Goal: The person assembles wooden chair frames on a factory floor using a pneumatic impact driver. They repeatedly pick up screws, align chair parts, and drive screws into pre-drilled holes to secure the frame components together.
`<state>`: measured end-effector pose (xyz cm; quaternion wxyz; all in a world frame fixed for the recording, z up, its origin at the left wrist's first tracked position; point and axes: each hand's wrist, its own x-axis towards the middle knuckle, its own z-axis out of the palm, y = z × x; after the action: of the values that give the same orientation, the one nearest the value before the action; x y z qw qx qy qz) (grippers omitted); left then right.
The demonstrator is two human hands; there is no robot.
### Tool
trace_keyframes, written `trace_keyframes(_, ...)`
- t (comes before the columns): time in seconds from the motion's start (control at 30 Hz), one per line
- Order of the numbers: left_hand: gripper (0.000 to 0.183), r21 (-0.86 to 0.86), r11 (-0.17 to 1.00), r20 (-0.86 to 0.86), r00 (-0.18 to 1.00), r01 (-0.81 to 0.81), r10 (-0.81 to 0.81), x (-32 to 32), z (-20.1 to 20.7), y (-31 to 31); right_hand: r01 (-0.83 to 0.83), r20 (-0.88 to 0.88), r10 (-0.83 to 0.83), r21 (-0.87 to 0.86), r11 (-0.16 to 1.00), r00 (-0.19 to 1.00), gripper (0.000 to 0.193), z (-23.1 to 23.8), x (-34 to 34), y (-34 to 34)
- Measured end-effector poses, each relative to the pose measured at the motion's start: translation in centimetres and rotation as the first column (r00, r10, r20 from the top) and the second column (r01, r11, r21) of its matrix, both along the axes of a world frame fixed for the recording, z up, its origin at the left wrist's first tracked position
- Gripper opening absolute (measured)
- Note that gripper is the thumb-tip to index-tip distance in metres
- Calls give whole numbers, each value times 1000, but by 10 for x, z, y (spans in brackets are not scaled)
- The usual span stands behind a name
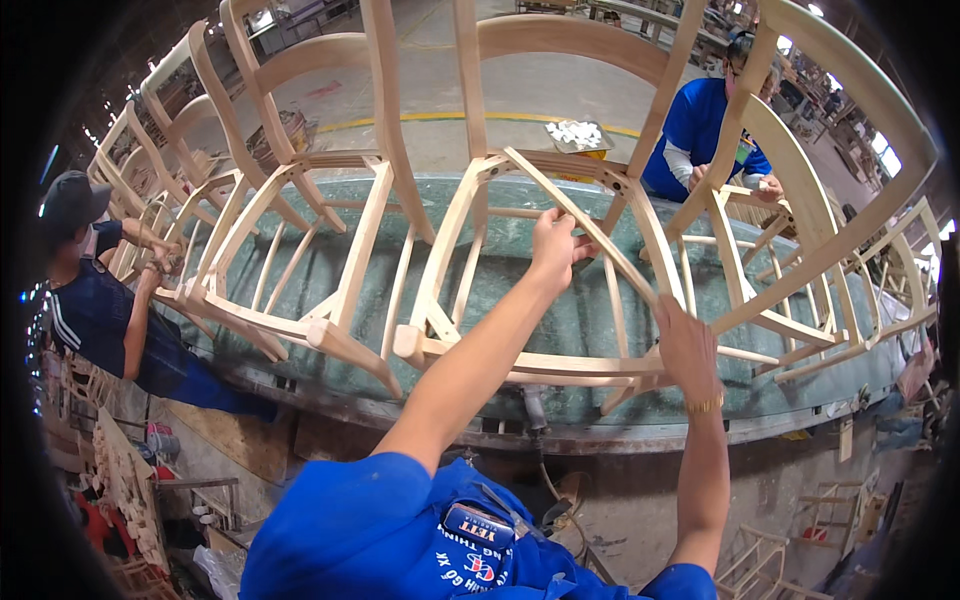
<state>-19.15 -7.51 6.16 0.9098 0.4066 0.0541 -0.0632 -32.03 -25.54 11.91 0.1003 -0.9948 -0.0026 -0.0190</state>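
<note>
Pale bare wood crowds the bench: left chair frames (pixel 352 350) stand close beside the central chair frame (pixel 530 363). On the other side, a long post of the right chair frame (pixel 830 260) slants down to near the right hand (pixel 688 345), narrowing its room. A co-worker in dark clothes (pixel 95 290) is at the far left; another in blue (pixel 690 125) sits across the bench, near white pieces (pixel 575 132) in a tray.

Green bench top (pixel 570 405) shows through the central seat opening; its near edge curves below the front rail, a grey tool (pixel 535 410) with hose at that edge.

Wooden strip (pixel 618 262): slim, straight, light-toned, lying diagonally over the central seat opening, from the rear rail toward the front right corner. Left hand (pixel 560 245): half curled, fingers against the strip's middle; cannot tell how firmly. Right hand: at the strip's lower end, fingertips hidden, grip cannot be told.
</note>
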Motion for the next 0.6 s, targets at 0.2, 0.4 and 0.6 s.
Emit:
trace_keyframes(0.2, 12, -91, 994, -94, 994, -56, 47, 62, -31, 42, -57, 133, 55, 11, 998, 990, 18, -10, 66, 38)
trace_keyframes(0.4, 37, -1, 988, -4, 988, -156, 156, 82, -53, 30, -11, 84, 7, 42, 999, 996, 18, -34, 78, 26)
trace_keyframes(0.6, 17, 74, 989, -6, 992, -126, 126, 85, -68, 43, -40, 312, 25, 43, 998, 950, 9, -73, 78, 31)
